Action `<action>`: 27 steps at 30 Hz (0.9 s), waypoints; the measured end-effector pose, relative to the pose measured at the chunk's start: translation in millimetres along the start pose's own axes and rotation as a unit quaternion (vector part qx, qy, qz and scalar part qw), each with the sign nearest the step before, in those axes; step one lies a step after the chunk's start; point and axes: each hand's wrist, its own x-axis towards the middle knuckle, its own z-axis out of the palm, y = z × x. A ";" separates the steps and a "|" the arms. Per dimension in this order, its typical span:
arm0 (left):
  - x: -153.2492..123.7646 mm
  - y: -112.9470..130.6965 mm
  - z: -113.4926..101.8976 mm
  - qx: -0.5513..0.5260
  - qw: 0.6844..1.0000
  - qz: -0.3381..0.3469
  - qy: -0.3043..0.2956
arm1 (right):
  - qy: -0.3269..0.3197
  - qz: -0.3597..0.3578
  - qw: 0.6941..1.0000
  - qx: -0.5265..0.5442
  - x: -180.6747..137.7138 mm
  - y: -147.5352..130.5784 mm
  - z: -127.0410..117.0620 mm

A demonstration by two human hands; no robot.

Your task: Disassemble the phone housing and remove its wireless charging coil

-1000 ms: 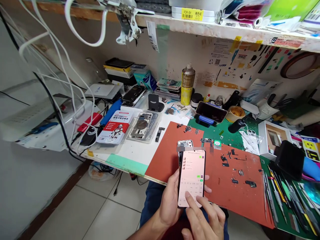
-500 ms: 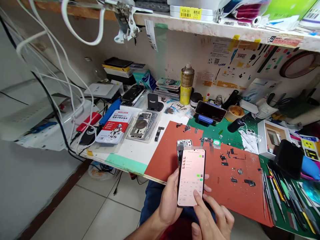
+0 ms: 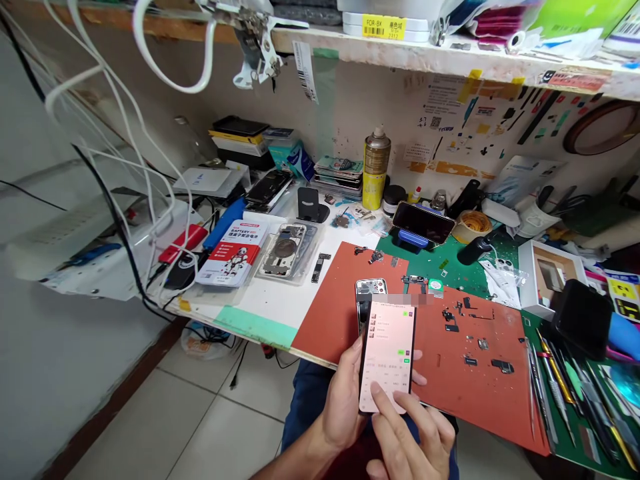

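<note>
A lit smartphone (image 3: 387, 353) is upright in my left hand (image 3: 340, 400), whose thumb lies along its left side while fingertips show past its right edge. The screen carries a chat with a keyboard below. My right hand (image 3: 413, 433) is over the lower screen, its index fingertip at the keys and its other fingers loosely bent, holding nothing. Behind the phone, an opened phone body (image 3: 371, 288) lies on the red-brown mat (image 3: 325, 313), partly hidden. Small phone parts (image 3: 453, 319) are scattered to the right on the mat.
At the left sit a battery box (image 3: 233, 253) and a phone frame in a plastic tray (image 3: 284, 250). A spray can (image 3: 376, 167) and a propped phone (image 3: 424, 223) stand behind. Tweezers and drivers (image 3: 557, 387) lie at the right. White cables (image 3: 145, 133) hang at the left.
My right index fingertip has moved left across the keyboard, and the hand has shifted left with it. A row of text now shows above the keys. The view has shifted slightly.
</note>
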 end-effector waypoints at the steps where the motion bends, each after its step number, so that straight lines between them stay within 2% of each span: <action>1: -0.6 -0.4 -0.4 -0.003 1.000 -0.005 -0.003 | -0.010 0.010 1.000 0.002 3.5 -1.3 0.5; 4: -1.5 -1.9 -2.8 -0.011 1.000 0.001 -0.011 | -0.022 0.029 0.999 0.012 11.3 -4.7 2.0; 8: 0.0 -2.8 -4.4 -0.014 1.000 0.021 0.001 | 0.020 0.057 0.998 -0.001 8.2 -4.2 0.9; 12: 0.7 -2.4 -3.2 -0.013 0.999 0.030 0.006 | 0.028 0.103 0.994 -0.004 -0.4 1.8 -2.1; 15: -0.4 -2.0 -3.0 -0.014 1.000 0.026 0.003 | 0.055 0.105 0.993 -0.007 -3.8 4.9 -4.0; 22: -0.3 -0.9 -3.3 -0.017 1.000 0.010 -0.016 | 0.039 0.193 0.980 -0.006 -3.9 -1.8 -7.8; 24: 0.9 -1.4 -2.7 -0.016 1.000 0.015 -0.010 | 0.037 0.195 0.980 -0.007 -3.4 -0.5 -8.9; 27: 2.1 -1.8 -1.4 0.004 1.000 0.025 0.007 | 0.017 0.125 0.992 -0.028 -3.8 6.4 -11.1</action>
